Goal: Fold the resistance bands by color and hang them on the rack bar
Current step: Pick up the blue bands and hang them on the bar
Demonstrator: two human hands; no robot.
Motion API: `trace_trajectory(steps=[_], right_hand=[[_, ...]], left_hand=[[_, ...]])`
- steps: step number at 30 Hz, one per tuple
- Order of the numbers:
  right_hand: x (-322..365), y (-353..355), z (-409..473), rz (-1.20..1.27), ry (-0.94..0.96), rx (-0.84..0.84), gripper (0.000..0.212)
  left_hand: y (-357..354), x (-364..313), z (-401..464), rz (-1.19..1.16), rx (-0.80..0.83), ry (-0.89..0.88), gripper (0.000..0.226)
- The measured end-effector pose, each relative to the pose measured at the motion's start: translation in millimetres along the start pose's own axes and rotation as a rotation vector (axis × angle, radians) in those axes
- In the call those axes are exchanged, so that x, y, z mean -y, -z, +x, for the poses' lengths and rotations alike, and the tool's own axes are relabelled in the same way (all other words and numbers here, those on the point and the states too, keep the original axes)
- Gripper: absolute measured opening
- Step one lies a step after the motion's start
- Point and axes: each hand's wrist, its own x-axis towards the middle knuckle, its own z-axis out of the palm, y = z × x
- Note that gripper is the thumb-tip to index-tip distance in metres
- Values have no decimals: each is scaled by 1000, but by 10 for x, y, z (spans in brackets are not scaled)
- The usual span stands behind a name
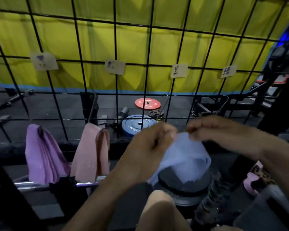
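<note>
Both hands, left hand (pixel 150 147) and right hand (pixel 212 129), pinch a thin pale-blue stretchy resistance band (pixel 187 157) at chest height before the chrome rack bar (pixel 88 181); uneven folding could let it slip.

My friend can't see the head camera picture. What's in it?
Both hands, left hand and right hand, pinch a light blue band at its top edge. Purple bands and pink bands hang folded by a wire grid.
</note>
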Motion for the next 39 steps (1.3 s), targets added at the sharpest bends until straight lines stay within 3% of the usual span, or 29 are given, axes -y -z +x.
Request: trace_trajectory(steps=[1, 4, 8, 13, 19, 29, 34, 39], right_hand=[[67, 75, 51, -24, 13, -36, 19], [162, 191, 221, -122, 10, -97, 38], [111, 160, 392, -147, -48, -113, 36], [93, 127, 494, -80, -52, -124, 42], [83, 107, 597, 98, -127, -93, 17], [-6, 28, 708, 573, -362, 82, 40], [-55, -28, 682, 583, -354, 103, 40], [-35, -12, 665, 542, -306, 38, 28]], left_hand=[[-8, -4, 88, -46, -71, 22, 8], [-29, 22, 265, -7, -194, 34, 32], [-19, 93, 313, 132, -217, 97, 32], [56, 61, 332, 164, -195, 102, 16], [149, 109, 404, 202, -77, 100, 42], [360, 44, 469, 62, 68, 290, 51], [340, 91, 385, -136, 28, 355, 31], [325, 106, 373, -219, 14, 376, 35]])
